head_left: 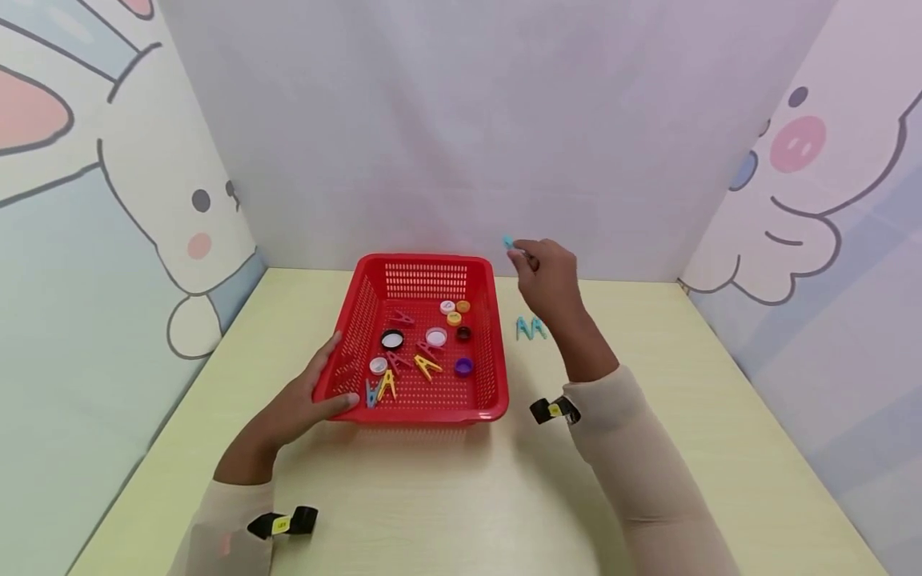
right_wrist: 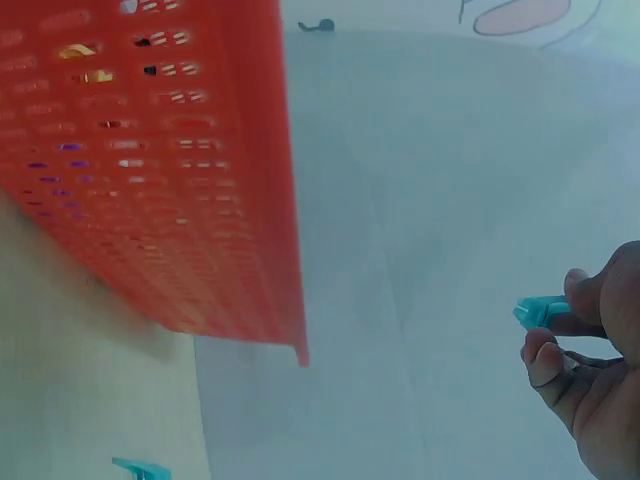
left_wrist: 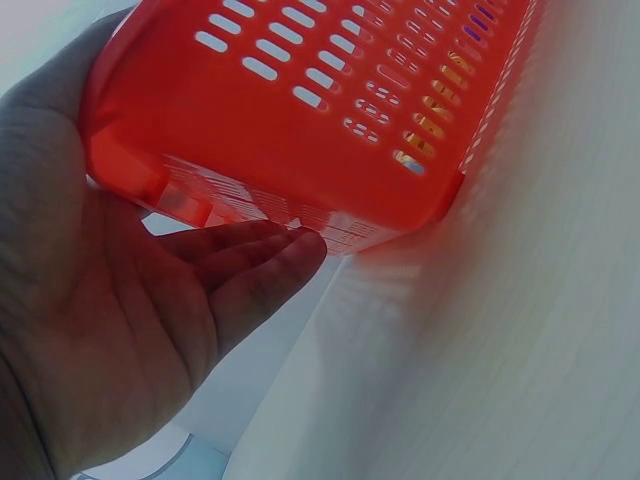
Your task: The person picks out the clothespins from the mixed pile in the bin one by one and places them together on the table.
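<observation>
A red plastic basket [head_left: 432, 415] stands on the table, and my left hand [head_left: 294, 406] grips its front left corner. The thumb lies over the rim while the fingers [left_wrist: 262, 275] rest along the outside wall. Beyond the basket's right side, my right hand [head_left: 551, 276] is raised and pinches a teal clothespin [right_wrist: 540, 311] between thumb and fingers. Two more teal clothespins [head_left: 531, 329] lie on the table below that hand. Inside the basket are yellow clothespins [head_left: 426, 367], dark pink ones [head_left: 430, 350], a blue one [head_left: 372, 394] and several bottle caps [head_left: 435, 337].
The pale wooden table [head_left: 432, 504] extends to both sides of the basket and in front of it. A plain light wall [head_left: 446, 144] rises behind, and side panels with a cartoon rabbit [head_left: 166, 176] and pig [head_left: 799, 192] flank the table.
</observation>
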A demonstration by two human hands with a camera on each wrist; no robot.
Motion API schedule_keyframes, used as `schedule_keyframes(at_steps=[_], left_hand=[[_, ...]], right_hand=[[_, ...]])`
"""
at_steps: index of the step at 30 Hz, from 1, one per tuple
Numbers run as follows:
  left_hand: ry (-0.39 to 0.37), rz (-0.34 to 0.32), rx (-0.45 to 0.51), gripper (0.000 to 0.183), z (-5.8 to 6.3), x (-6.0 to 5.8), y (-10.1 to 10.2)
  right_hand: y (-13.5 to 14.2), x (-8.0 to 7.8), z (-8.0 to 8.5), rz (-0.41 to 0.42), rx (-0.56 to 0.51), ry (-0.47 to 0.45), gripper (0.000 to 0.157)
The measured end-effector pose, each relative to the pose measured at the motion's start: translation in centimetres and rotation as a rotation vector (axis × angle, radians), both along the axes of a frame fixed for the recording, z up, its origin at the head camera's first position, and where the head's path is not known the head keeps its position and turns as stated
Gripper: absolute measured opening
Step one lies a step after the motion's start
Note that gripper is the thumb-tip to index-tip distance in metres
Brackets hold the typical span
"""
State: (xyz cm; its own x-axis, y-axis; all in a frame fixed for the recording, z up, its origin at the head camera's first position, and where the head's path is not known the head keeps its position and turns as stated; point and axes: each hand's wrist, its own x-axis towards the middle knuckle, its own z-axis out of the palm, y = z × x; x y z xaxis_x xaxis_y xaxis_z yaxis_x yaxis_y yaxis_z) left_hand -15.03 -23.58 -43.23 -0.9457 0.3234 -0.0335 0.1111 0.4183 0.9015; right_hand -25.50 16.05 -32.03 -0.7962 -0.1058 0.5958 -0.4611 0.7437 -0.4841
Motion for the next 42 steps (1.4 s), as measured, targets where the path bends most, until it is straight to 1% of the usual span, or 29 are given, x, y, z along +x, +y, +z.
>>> schedule_keyframes(at_steps=[4, 8, 13, 16, 20, 23, 28, 34, 38, 42], left_hand=[[-0.015, 0.011, -0.009, 0.120, 0.1, 0.0, 0.0], [-0.027, 0.019, -0.012, 0.120, 0.2, 0.1, 0.0], [-0.025, 0.006, -0.006, 0.120, 0.3, 0.1, 0.2], [-0.022, 0.005, -0.007, 0.120, 0.3, 0.0, 0.2], [-0.035, 0.012, -0.002, 0.120, 0.2, 0.0, 0.2], [-0.043, 0.015, 0.006, 0.121, 0.1, -0.1, 0.2], [-0.032, 0.019, -0.008, 0.121, 0.1, -0.1, 0.1], [-0.039, 0.020, -0.008, 0.121, 0.1, 0.0, 0.1], [-0.034, 0.018, -0.004, 0.120, 0.0, 0.0, 0.0], [-0.023, 0.013, 0.002, 0.120, -0.1, 0.0, 0.1]], right_hand=[[1.9, -0.2, -1.2, -0.051, -0.078, -0.049, 0.030], [3.5, -0.3, -2.9, -0.090, -0.095, -0.121, 0.030], [5.4, -0.8, -5.2, -0.150, -0.055, -0.195, 0.031], [6.3, -1.1, -6.3, -0.165, -0.032, -0.230, 0.033], [7.3, -1.4, -7.5, -0.181, 0.013, -0.265, 0.036], [8.0, -1.5, -8.5, -0.193, 0.055, -0.308, 0.037], [8.6, -1.7, -9.3, -0.199, 0.079, -0.363, 0.037], [9.2, -2.0, -10.2, -0.204, 0.126, -0.419, 0.036], [9.5, -2.1, -10.9, -0.184, 0.152, -0.471, 0.036], [9.7, -2.1, -11.2, -0.156, 0.186, -0.521, 0.036]])
